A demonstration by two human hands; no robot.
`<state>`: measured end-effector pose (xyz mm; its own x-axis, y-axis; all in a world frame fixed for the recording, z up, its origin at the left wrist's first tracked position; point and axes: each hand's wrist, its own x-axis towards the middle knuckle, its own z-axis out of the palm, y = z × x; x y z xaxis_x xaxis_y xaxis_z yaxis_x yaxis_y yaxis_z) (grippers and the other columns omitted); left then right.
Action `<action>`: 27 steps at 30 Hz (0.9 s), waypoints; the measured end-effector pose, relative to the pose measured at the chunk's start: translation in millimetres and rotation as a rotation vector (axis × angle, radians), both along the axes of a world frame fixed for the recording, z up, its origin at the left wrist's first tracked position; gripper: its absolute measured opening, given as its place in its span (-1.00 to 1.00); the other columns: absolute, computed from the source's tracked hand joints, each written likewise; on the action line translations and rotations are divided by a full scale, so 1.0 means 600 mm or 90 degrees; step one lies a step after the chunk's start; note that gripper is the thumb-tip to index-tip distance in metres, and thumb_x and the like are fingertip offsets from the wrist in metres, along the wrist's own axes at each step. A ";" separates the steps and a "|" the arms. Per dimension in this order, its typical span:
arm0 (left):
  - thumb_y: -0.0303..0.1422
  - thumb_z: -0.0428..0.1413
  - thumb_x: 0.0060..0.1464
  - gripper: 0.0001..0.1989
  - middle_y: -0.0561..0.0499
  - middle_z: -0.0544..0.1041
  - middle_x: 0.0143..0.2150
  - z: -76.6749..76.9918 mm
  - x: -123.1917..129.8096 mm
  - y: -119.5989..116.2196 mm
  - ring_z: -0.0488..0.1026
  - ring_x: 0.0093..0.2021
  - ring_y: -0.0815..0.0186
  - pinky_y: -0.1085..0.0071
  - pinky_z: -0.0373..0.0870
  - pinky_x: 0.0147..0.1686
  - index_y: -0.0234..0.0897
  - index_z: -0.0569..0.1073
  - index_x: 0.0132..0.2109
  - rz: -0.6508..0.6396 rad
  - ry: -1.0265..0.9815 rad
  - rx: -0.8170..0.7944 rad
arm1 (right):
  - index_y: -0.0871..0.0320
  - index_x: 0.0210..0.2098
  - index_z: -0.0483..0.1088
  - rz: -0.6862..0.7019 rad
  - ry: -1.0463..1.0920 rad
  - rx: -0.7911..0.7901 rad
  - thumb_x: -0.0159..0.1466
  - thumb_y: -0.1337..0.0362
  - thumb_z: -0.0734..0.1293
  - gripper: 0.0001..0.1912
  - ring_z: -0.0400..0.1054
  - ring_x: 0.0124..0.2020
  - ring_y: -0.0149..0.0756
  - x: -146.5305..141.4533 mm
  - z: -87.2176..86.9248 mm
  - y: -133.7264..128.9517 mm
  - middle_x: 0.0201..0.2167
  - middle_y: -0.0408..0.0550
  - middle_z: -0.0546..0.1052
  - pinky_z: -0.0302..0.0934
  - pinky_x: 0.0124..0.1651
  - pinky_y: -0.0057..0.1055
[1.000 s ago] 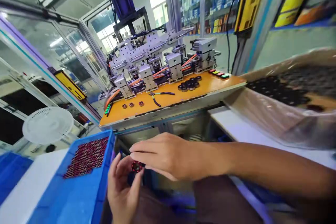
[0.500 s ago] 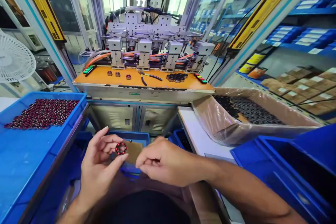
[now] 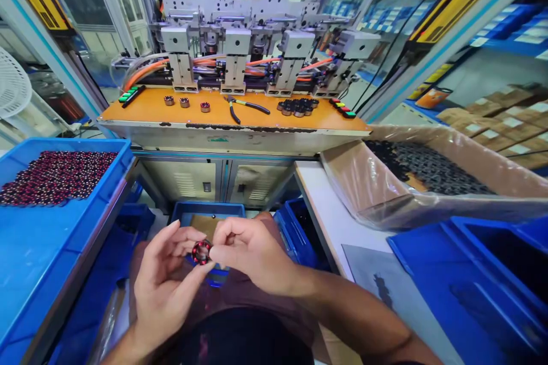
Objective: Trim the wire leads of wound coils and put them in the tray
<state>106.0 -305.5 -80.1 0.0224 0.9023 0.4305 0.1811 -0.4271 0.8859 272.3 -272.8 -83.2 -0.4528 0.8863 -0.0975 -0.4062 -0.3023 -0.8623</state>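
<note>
A small ring-shaped motor stator [image 3: 200, 252], black with red segments, is held upright over my lap. My left hand [image 3: 165, 274] grips its lower edge and side between thumb and fingers, the index finger raised. On the ring's right edge are the pinched thumb and fingertips of my right hand [image 3: 252, 254]; its other fingers are curled. Whether anything small is also in that pinch is hidden. Below and behind the hands sits a blue bin [image 3: 208, 209] with a piece of cardboard [image 3: 204, 222] in it.
At left, a blue tray [image 3: 25, 262] holds many similar stators [image 3: 60, 177]. Pliers [image 3: 244, 105], several loose rings [image 3: 184, 102] and a dark cluster [image 3: 298, 106] lie on the orange bench [image 3: 145, 111] before the machine [image 3: 237, 45]. A plastic-lined carton [image 3: 377, 205] stands right.
My right hand has moved left from beside the stator to its right edge. The left hand still holds the ring, slightly lower. The view has tilted down and come nearer the bench.
</note>
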 end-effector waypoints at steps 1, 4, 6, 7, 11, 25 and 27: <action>-0.66 0.28 -0.03 -0.23 0.04 0.61 -0.09 0.000 0.001 0.003 0.62 -0.14 0.36 0.50 0.62 -0.19 0.06 0.33 0.26 0.006 -0.020 -0.012 | 0.20 -0.50 0.35 -0.024 0.009 -0.002 0.02 0.08 0.57 -0.60 0.24 -0.53 -0.51 -0.002 -0.008 -0.006 -0.59 -0.24 0.40 0.10 -0.42 -0.50; -0.66 0.27 -0.01 -0.25 0.04 0.62 -0.10 0.001 -0.001 0.008 0.62 -0.15 0.37 0.51 0.62 -0.18 0.05 0.33 0.25 -0.004 -0.060 -0.044 | 0.19 -0.50 0.33 -0.054 0.018 -0.009 0.14 0.04 0.49 -0.61 0.26 -0.53 -0.48 0.003 -0.024 -0.017 -0.59 -0.21 0.41 0.12 -0.41 -0.48; -0.67 0.26 0.00 -0.24 0.02 0.63 -0.07 -0.001 -0.004 0.008 0.62 -0.09 0.33 0.47 0.61 -0.13 0.06 0.31 0.26 -0.021 -0.049 -0.047 | 0.19 -0.44 0.35 -0.042 0.011 -0.013 0.11 0.04 0.52 -0.61 0.25 -0.51 -0.49 0.010 -0.021 -0.018 -0.55 -0.22 0.41 0.12 -0.40 -0.48; -0.67 0.25 0.00 -0.23 0.01 0.63 -0.06 -0.003 -0.005 0.006 0.61 -0.06 0.31 0.44 0.61 -0.10 0.06 0.30 0.27 -0.034 -0.034 -0.043 | 0.19 -0.41 0.36 -0.034 0.008 -0.009 0.08 0.05 0.54 -0.61 0.25 -0.49 -0.48 0.013 -0.017 -0.017 -0.51 -0.21 0.41 0.13 -0.38 -0.47; -0.67 0.23 0.03 -0.23 -0.05 0.63 0.02 -0.010 -0.006 -0.002 0.61 -0.02 0.26 0.38 0.61 -0.05 0.04 0.27 0.30 -0.079 -0.003 -0.045 | 0.18 -0.42 0.34 -0.037 -0.008 0.027 0.13 0.03 0.49 -0.62 0.22 -0.42 -0.47 0.014 -0.006 -0.018 -0.45 -0.20 0.39 0.12 -0.32 -0.46; -0.47 0.32 -0.01 -0.67 -0.09 0.58 -0.06 -0.007 -0.029 0.003 0.55 -0.03 0.23 0.47 0.57 -0.17 -0.09 0.62 -0.07 -0.144 -0.009 -0.164 | 0.21 -0.47 0.36 0.011 -0.134 0.091 0.14 0.17 0.51 -0.70 0.17 -0.51 -0.52 0.026 0.017 -0.017 -0.55 -0.26 0.35 0.07 -0.42 -0.51; -0.48 0.31 0.01 -0.71 -0.08 0.57 -0.10 -0.009 -0.030 0.004 0.56 -0.08 0.27 0.51 0.55 -0.19 -0.10 0.63 -0.10 -0.151 -0.012 -0.188 | 0.21 -0.47 0.35 0.029 -0.130 0.077 0.17 0.12 0.48 -0.68 0.16 -0.51 -0.52 0.028 0.012 -0.015 -0.56 -0.26 0.33 0.06 -0.42 -0.50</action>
